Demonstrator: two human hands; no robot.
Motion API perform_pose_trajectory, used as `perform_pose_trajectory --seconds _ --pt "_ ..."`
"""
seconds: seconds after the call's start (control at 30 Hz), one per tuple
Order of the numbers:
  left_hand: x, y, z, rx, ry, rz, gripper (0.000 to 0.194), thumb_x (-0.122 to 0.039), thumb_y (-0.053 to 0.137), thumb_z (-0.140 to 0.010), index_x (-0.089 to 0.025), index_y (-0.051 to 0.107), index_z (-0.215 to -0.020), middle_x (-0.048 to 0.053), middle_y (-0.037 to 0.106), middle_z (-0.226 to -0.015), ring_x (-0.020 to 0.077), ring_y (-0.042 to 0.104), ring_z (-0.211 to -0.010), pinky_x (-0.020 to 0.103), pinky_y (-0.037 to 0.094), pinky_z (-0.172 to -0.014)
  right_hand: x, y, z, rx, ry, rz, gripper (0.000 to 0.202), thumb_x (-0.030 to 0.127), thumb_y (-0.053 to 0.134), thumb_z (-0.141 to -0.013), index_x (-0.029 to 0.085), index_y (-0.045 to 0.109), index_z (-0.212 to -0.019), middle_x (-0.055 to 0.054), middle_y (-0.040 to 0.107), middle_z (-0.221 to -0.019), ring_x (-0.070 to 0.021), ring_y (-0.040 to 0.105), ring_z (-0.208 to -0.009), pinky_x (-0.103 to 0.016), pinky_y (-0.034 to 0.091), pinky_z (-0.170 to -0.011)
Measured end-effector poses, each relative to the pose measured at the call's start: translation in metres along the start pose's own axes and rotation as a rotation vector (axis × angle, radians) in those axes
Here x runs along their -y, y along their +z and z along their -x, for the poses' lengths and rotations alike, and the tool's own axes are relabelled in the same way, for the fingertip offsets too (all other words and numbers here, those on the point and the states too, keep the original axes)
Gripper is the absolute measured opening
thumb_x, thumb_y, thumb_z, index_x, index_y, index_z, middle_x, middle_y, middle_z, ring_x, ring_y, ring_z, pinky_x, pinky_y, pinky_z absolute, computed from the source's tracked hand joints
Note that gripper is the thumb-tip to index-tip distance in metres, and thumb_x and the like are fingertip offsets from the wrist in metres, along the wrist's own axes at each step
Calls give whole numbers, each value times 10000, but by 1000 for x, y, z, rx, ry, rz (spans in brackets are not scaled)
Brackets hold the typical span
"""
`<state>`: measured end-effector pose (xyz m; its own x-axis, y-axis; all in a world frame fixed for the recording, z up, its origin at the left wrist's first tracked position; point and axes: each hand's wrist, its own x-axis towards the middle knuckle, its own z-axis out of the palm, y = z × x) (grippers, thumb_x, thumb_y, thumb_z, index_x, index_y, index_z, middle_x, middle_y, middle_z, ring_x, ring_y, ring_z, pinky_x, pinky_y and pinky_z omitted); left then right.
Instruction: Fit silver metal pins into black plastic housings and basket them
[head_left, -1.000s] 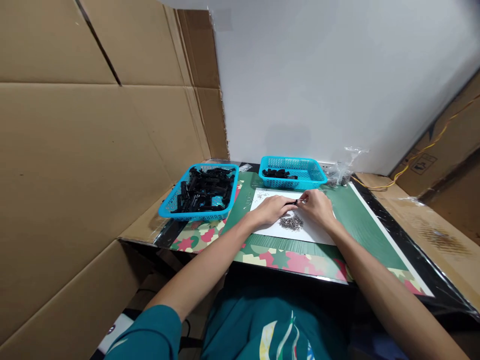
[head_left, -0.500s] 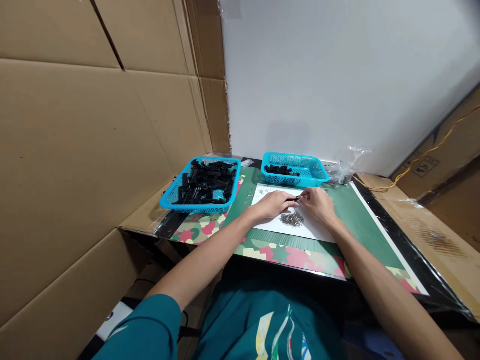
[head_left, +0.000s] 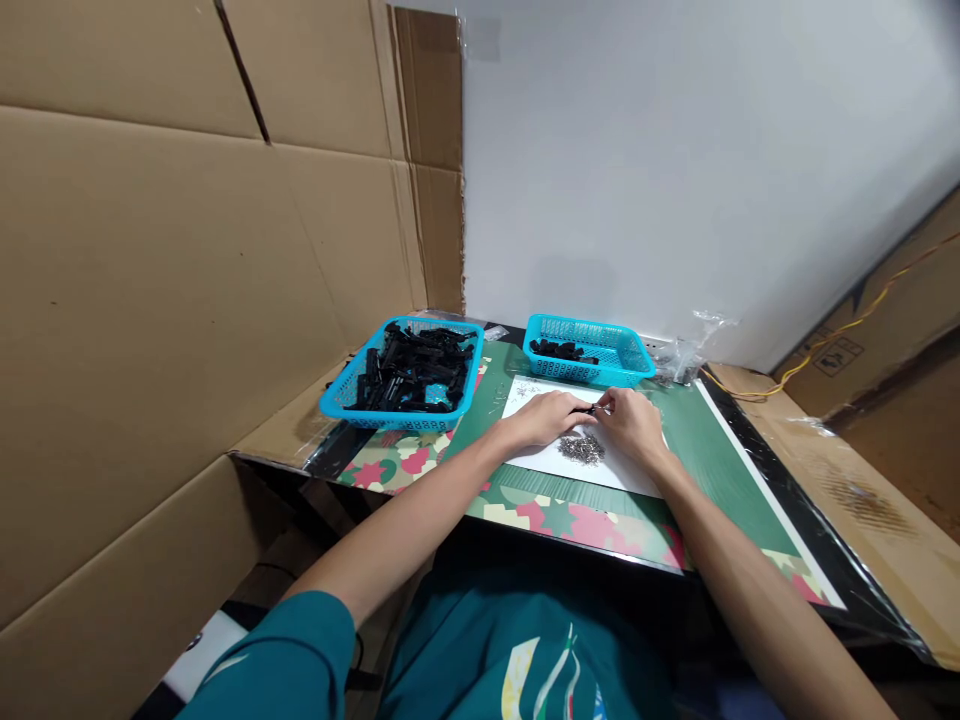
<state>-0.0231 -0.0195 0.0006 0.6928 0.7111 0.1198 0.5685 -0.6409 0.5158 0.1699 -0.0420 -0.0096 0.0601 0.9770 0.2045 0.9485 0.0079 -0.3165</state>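
My left hand (head_left: pixel 549 418) is closed on a small black plastic part (head_left: pixel 585 409) above the white sheet (head_left: pixel 536 458). Close against it, my right hand (head_left: pixel 631 420) pinches at the part's right end; whatever sits between those fingertips is too small to name. Just below both hands, a pile of tiny metal pieces (head_left: pixel 581 449), which look like screws or pins, lies on the sheet. A few more small pieces (head_left: pixel 527 388) are scattered at its upper left corner.
A blue basket (head_left: pixel 328 405) heaped with black parts stands at the left. Behind the sheet, a smaller blue basket (head_left: pixel 630 370) holds some black pieces. Clear plastic bags (head_left: pixel 681 360) lie right of it. Cardboard (head_left: pixel 150 280) walls the left side, and a white wall (head_left: pixel 660 170) rises behind.
The view has shifted slightly. My hands remain together at the black part, and the thin shiny piece seen at my right fingertips earlier is no longer distinct.
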Motion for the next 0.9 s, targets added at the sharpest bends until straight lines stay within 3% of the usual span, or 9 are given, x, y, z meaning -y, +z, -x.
perform_pose_trajectory --seconds 0.17,0.33,0.53,0.63,0.73,0.83,0.9 --pt "5 2 -3 -11 16 -6 340 -417 609 -1047 -248 806 -1266 93 830 -1097 263 745 -919 298 461 -789 -10 4 -6 15 -67 -74 144 216 684 -880 194 818 -930 -94 821 -928 -232 721 -854 -281 339 -633" --pt "9 1 -3 6 -7 34 407 -428 617 -1041 -258 764 -1380 89 844 -1085 268 773 -910 309 488 -793 -17 3 -13 26 -132 -161 149 188 686 -873 158 827 -912 -95 808 -871 -204 677 -763 -272 342 -620" --pt "12 -1 -1 -4 28 1 465 -465 635 -1031 -251 734 -1433 97 748 -1410 326 728 -1242 357 522 -974 -30 -9 -20 114 -252 -271 183 179 656 -899 142 833 -872 -82 783 -781 -198 658 -702 -272 364 -627" --pt "14 -1 -2 -5 19 21 500 -457 672 -1011 -226 717 -1452 101 703 -1476 325 674 -1355 371 505 -1079 -37 -11 -23 21 -213 -244 258 185 589 -953 138 822 -850 -97 761 -765 -215 658 -712 -286 389 -647" --pt "12 -1 -2 6 4 22 499 -445 666 -1014 -227 710 -1460 98 702 -1477 321 663 -1374 382 500 -1109 -41 -9 -25 -88 -255 -229 337 224 530 -1012 136 829 -885 -144 763 -875 -247 686 -809 -311 461 -730" --pt "10 -2 -1 3 3 33 494 -466 624 -1038 -247 700 -1474 80 690 -1497 314 667 -1365 377 503 -1099 -44 -7 -26 -152 -372 -300 292 255 580 -994 157 847 -932 -180 768 -1047 -285 716 -962 -367 524 -878" --pt "10 -3 -1 -1 11 44 471 -465 578 -1062 -272 702 -1474 63 698 -1491 305 680 -1342 364 508 -1075 -45 -7 -26 -183 -380 -403 247 277 626 -964 176 844 -909 -170 784 -1065 -291 735 -963 -402 550 -916"
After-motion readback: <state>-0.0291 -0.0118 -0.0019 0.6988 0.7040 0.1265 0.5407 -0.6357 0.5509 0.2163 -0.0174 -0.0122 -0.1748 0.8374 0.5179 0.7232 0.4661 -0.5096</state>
